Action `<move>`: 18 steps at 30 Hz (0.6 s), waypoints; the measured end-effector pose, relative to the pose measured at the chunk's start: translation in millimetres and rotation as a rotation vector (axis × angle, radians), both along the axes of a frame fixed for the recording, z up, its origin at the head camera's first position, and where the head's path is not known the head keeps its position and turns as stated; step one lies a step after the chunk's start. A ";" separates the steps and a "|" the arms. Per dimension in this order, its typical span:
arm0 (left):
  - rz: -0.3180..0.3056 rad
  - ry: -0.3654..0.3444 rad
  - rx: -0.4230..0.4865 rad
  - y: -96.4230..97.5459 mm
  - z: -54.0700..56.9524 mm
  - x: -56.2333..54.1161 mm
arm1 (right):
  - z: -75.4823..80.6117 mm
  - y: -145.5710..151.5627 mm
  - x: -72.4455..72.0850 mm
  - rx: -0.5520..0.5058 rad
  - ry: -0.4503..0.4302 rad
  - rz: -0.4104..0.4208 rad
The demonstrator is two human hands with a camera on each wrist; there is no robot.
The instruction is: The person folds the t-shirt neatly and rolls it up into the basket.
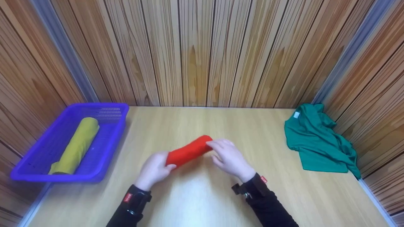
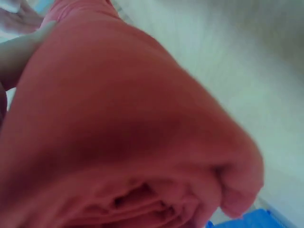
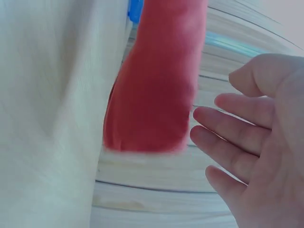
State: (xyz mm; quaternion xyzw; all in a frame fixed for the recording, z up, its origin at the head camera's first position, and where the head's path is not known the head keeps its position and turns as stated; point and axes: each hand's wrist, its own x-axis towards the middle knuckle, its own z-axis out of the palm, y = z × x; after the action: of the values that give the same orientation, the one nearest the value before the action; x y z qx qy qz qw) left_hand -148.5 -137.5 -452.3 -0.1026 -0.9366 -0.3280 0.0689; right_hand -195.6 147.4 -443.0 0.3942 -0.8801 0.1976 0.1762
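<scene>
A rolled red cloth (image 1: 189, 152) is held slantwise over the middle of the table. My left hand (image 1: 154, 170) grips its near left end, thumb on top. In the left wrist view the coiled end of the red roll (image 2: 142, 118) fills most of the picture. At the far right end of the roll is my right hand (image 1: 232, 159), fingers extended. The right wrist view shows that hand (image 3: 251, 137) with spread, relaxed fingers, a gap apart from the red roll (image 3: 156, 90).
On the left stands a purple plastic basket (image 1: 118, 142) with a rolled yellow cloth (image 1: 77, 145) lying in it. A crumpled green garment (image 1: 318, 142) with a white label lies at the right. Wood-panelled walls (image 1: 195, 53) enclose the table (image 1: 195, 201) at the back and sides.
</scene>
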 end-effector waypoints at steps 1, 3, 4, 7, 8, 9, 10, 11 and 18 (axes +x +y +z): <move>0.018 0.003 0.007 -3.4 1.3 -0.5 | 0.2 3.9 -0.6 -0.004 -0.006 -0.009; 0.056 0.003 0.015 -10.6 3.9 -1.6 | -0.3 11.9 -1.8 -0.010 -0.017 -0.023; 0.073 0.001 0.019 -14.4 5.9 -1.7 | -1.2 15.7 -2.7 -0.014 -0.023 -0.028; 0.109 0.005 0.009 -26.6 12.4 -2.2 | -4.6 27.0 -4.9 -0.020 -0.036 -0.057; 0.120 0.003 0.007 -30.9 15.1 -2.5 | -5.5 30.7 -5.4 -0.027 -0.043 -0.067; 0.129 0.003 0.008 -35.0 17.8 -2.8 | -6.6 34.4 -5.9 -0.033 -0.047 -0.081; 0.137 -0.001 0.014 -39.4 20.6 -2.8 | -7.3 38.0 -6.2 -0.039 -0.053 -0.099; 0.148 -0.009 0.025 -43.9 23.5 -3.1 | -7.7 41.6 -6.2 -0.047 -0.060 -0.122; 0.214 0.020 0.085 -75.6 40.6 -4.8 | -3.4 65.5 -6.8 -0.109 -0.142 -0.313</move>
State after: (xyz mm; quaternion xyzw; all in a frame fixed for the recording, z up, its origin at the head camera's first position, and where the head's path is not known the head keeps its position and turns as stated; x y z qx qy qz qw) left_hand -153.3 -213.1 -411.7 -0.0023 -0.9268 -0.3569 0.1168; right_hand -202.4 212.9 -446.4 0.2271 -0.9290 0.2424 0.1633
